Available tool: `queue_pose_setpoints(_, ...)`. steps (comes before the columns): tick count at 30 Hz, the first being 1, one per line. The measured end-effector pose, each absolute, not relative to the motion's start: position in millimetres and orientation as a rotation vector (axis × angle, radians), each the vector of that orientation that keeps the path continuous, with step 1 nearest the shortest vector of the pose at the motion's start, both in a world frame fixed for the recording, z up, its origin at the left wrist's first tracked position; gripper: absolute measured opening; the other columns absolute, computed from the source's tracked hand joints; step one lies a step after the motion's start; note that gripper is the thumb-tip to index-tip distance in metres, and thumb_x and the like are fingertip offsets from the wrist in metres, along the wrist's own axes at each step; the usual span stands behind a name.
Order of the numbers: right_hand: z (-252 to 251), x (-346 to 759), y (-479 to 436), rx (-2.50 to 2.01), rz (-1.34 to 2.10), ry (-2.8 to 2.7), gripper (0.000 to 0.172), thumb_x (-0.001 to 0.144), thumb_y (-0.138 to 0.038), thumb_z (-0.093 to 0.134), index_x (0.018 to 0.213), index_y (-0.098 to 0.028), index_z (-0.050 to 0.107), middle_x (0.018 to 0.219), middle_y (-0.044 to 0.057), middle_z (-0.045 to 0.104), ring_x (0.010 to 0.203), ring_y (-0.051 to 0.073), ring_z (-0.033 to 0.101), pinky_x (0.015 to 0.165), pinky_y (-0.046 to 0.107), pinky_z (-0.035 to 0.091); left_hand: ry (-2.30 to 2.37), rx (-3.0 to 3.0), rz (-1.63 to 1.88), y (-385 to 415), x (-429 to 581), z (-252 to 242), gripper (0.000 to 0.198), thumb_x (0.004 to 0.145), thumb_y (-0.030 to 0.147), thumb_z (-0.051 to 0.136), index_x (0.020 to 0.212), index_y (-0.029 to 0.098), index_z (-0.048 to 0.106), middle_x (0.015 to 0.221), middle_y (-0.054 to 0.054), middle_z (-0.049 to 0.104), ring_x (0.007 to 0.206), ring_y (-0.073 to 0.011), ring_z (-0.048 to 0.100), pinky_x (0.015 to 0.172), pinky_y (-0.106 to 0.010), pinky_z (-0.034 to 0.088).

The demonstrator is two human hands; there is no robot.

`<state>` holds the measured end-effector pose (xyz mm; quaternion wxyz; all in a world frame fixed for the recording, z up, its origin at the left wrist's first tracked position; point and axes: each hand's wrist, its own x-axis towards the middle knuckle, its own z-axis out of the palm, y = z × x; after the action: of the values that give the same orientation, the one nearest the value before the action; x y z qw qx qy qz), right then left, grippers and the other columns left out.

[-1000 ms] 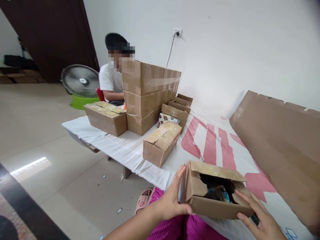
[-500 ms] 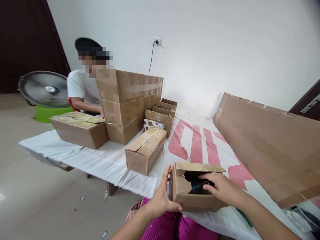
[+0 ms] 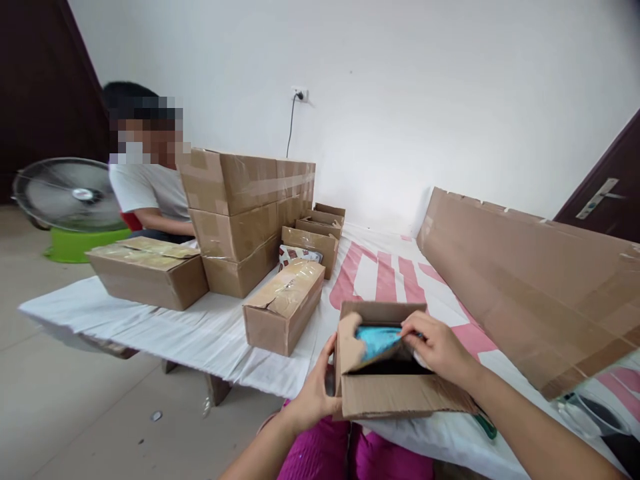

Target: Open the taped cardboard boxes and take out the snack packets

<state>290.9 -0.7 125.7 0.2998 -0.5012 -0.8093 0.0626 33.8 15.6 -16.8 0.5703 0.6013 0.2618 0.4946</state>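
A brown cardboard box (image 3: 400, 397) stands before me at the table's near edge, its top flaps spread apart. Inside it lies something blue and shiny like a plastic packet (image 3: 379, 340), partly covered by a bent flap. My left hand (image 3: 315, 390) grips the box's left end, with the thumb in front and the fingers behind. Over the opening, my right hand (image 3: 435, 347) has its fingers pinched at the blue packet's upper edge. A green-handled object (image 3: 485, 427) shows partly beneath the box's right end.
Taped boxes (image 3: 247, 213) are stacked at left, with closed boxes (image 3: 285, 307) nearby and open ones (image 3: 315, 243) behind. A long cardboard sheet (image 3: 525, 287) stands at right, near a clear container (image 3: 590, 413). Across the table sits a person (image 3: 150, 193), beside a fan (image 3: 65, 193).
The box's flaps have opened wider, and blue packaging now shows inside. My right hand has risen slightly and its fingers have closed together. The view has shifted slightly right.
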Motion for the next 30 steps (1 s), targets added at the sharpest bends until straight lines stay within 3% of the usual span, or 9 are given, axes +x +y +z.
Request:
queue_pose_setpoints(3, 140.8, 318.0, -0.3, -1.223, 0.104, -1.621, 0.014, 0.088, -0.033, 0.052, 0.086, -0.022, 0.06, 0.095, 0.005, 0.066, 0.088, 0.019, 0.062, 0.079, 0.032, 0.049, 0.56, 1.22, 1.142, 23.0, 26.2, -17.5, 0.101, 0.053, 0.039, 0.088, 0.142, 0.021, 0.041, 0.147, -0.015, 0.045, 0.137, -0.0386, 0.038, 0.112, -0.052, 0.032)
queue_pose_setpoints(6, 144.8, 350.5, -1.0, -1.228, 0.064, -1.26, 0.023, 0.087, -0.044, 0.056, 0.092, -0.021, 0.056, 0.089, 0.004, 0.065, 0.078, 0.017, 0.061, 0.073, 0.031, 0.05, 0.53, 0.812, 1.054, 27.2, 18.3, -24.3, 0.079, 0.062, 0.054, 0.079, 0.128, 0.017, 0.055, 0.123, -0.016, 0.067, 0.12, -0.039, 0.056, 0.104, -0.054, 0.042)
queue_pose_setpoints(8, 137.5, 367.2, -2.9, -1.282, 0.044, -1.192, 0.029, 0.085, -0.048, 0.059, 0.094, -0.021, 0.056, 0.086, 0.004, 0.065, 0.078, 0.018, 0.062, 0.074, 0.032, 0.051, 0.53, 0.609, 0.99, 27.6, 14.6, -29.7, 0.073, 0.066, 0.055, 0.076, 0.126, 0.017, 0.057, 0.112, -0.014, 0.072, 0.111, -0.0374, 0.063, 0.099, -0.053, 0.047)
queue_pose_setpoints(12, 104.2, 381.6, -4.8, -1.385, 0.143, -1.127, 0.036, 0.082, -0.053, 0.06, 0.096, -0.02, 0.055, 0.094, 0.006, 0.067, 0.084, 0.02, 0.064, 0.078, 0.036, 0.055, 0.527, 0.466, 0.979, 25.1, 11.6, -34.6, 0.074, 0.066, 0.047, 0.078, 0.13, 0.019, 0.054, 0.109, -0.011, 0.074, 0.106, -0.0357, 0.067, 0.097, -0.052, 0.05)
queue_pose_setpoints(16, 72.5, 389.0, -5.2, -1.436, 0.219, -1.099, 0.037, 0.087, -0.054, 0.048, 0.1, -0.02, 0.052, 0.097, 0.007, 0.066, 0.075, 0.018, 0.067, 0.069, 0.035, 0.058, 0.496, 0.447, 0.97, 22.8, 10.4, -34.5, 0.075, 0.064, 0.045, 0.08, 0.131, 0.021, 0.054, 0.109, -0.01, 0.074, 0.108, -0.0361, 0.066, 0.096, -0.052, 0.05)
queue_pose_setpoints(22, 49.9, 393.9, -22.0, -1.602, 0.235, -1.207, 0.027, 0.077, -0.05, 0.059, 0.073, -0.024, 0.054, 0.062, 0.0, 0.061, 0.055, 0.02, 0.059, 0.053, 0.032, 0.05, 0.521, 0.502, 1.023, 21.4, 12.7, -33.7, 0.075, 0.064, 0.049, 0.079, 0.129, 0.021, 0.055, 0.11, -0.01, 0.073, 0.108, -0.0359, 0.065, 0.095, -0.051, 0.051)
queue_pose_setpoints(25, 41.5, 378.2, -31.8, -1.685, 0.211, -1.427, 0.022, 0.078, -0.045, 0.056, 0.073, -0.024, 0.06, 0.067, 0.002, 0.064, 0.063, 0.022, 0.06, 0.059, 0.032, 0.048, 0.53, 0.605, 1.115, 19.2, 18.1, -30.5, 0.08, 0.062, 0.046, 0.081, 0.133, 0.025, 0.05, 0.116, -0.009, 0.07, 0.108, -0.0344, 0.065, 0.095, -0.049, 0.051)
queue_pose_setpoints(30, 39.1, 346.5, -40.2, -1.699, 0.327, -1.767, 0.033, 0.09, -0.048, 0.045, 0.085, -0.021, 0.065, 0.084, 0.006, 0.069, 0.076, 0.023, 0.063, 0.07, 0.035, 0.05, 0.614, 0.783, 1.189, 11.9, 19.2, -24.4, 0.089, 0.058, 0.048, 0.083, 0.136, 0.025, 0.046, 0.112, -0.01, 0.07, 0.107, -0.0368, 0.064, 0.09, -0.048, 0.053)
